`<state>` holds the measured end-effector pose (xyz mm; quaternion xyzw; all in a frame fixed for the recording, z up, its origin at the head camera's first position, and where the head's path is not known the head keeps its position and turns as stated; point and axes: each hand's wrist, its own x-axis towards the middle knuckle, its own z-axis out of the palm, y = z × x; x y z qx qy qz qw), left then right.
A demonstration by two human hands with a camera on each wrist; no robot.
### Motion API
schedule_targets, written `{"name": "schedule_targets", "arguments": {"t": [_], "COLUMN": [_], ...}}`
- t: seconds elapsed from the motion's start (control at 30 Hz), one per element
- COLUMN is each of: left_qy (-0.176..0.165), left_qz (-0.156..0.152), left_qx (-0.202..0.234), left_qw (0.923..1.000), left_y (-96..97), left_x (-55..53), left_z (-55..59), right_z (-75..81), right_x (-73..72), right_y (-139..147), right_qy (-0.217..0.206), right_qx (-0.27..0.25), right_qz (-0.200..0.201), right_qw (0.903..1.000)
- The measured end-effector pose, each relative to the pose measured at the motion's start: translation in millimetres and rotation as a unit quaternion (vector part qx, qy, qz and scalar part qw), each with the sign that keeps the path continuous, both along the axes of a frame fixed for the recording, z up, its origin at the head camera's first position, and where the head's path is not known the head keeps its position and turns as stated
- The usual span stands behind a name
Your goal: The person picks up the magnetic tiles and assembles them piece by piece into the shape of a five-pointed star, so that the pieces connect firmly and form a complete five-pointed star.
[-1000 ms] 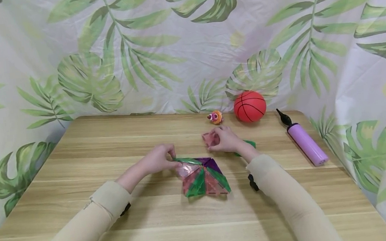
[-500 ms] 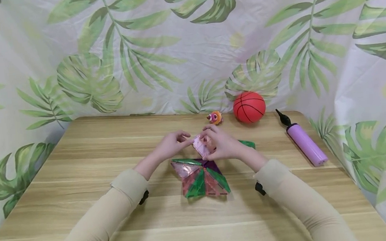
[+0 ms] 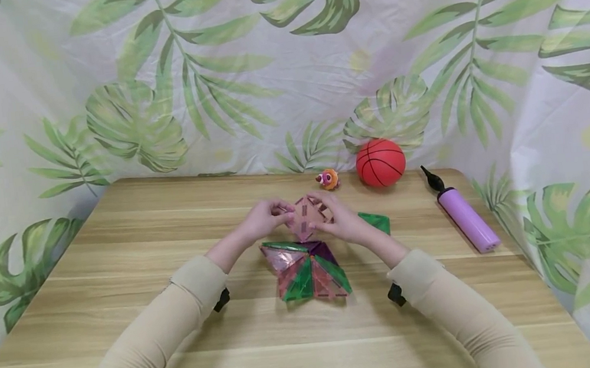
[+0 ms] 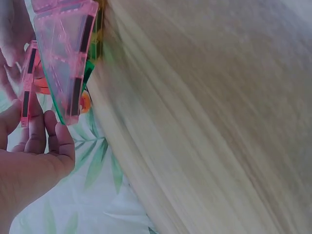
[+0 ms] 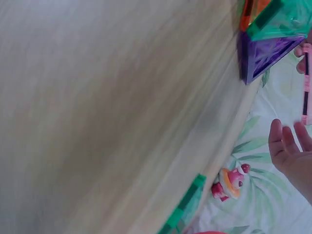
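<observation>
Between both hands, just behind the built shape, a translucent pink magnetic tile (image 3: 305,221) stands raised, with dark strips down its middle and along its edges. My left hand (image 3: 266,218) pinches its left side; in the left wrist view the thumb and fingers grip the tile's edge (image 4: 27,92). At its right side my right hand (image 3: 342,220) holds it between thumb and fingers, though the right wrist view leaves the thumb out of frame. In front lies a star-like construction of magnetic tiles (image 3: 299,279), in pink, green and purple. A purple tile (image 5: 263,56) shows close in the right wrist view.
A loose green tile (image 3: 376,222) lies beside my right wrist. Farther back are a small toy figure (image 3: 328,179) and a red ball (image 3: 380,162). A purple hand pump (image 3: 468,219) lies at the right. Leaf-patterned cloth (image 3: 242,82) hangs behind the wooden table (image 3: 170,219).
My left hand has let go of the construction's left side and moved right and back to the pink tile. My right hand has brought the tile left, and it now faces forward between both hands.
</observation>
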<state>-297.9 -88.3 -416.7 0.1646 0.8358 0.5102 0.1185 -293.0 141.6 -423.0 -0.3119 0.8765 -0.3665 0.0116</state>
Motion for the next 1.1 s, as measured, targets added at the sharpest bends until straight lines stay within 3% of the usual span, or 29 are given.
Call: {"name": "schedule_targets", "arguments": {"t": [0.17, 0.4, 0.5, 0.67, 0.77, 1.1], "left_qy": [0.009, 0.031, 0.041, 0.040, 0.037, 0.031], "left_qz": [-0.009, -0.053, -0.071, -0.076, -0.077, -0.114], "left_qx": [-0.003, -0.035, -0.056, -0.083, -0.099, -0.162], "left_qw": [0.9999, 0.9975, 0.9951, 0.9928, 0.9913, 0.9797], "left_y": [-2.3, 1.2, 3.4, 4.3, 2.4, -1.0], "left_x": [-3.7, -9.7, -10.8, -11.8, -13.4, -19.5], "left_z": [-0.2, -7.2, -10.7, -14.0, -15.9, -20.6], "right_z": [2.1, -0.4, -4.5, -12.3, -17.6, -21.5], "right_x": [-3.7, -7.5, -9.3, -13.7, -17.0, -23.3], "right_y": [0, 3, 4, 5, 5, 2], "right_qy": [-0.072, -0.170, -0.222, -0.314, -0.339, -0.296], "right_qx": [-0.058, -0.092, -0.113, -0.145, -0.137, -0.031], "right_qz": [-0.011, -0.017, -0.013, -0.031, -0.038, -0.023], "right_qw": [0.9957, 0.9810, 0.9684, 0.9376, 0.9302, 0.9545]}}
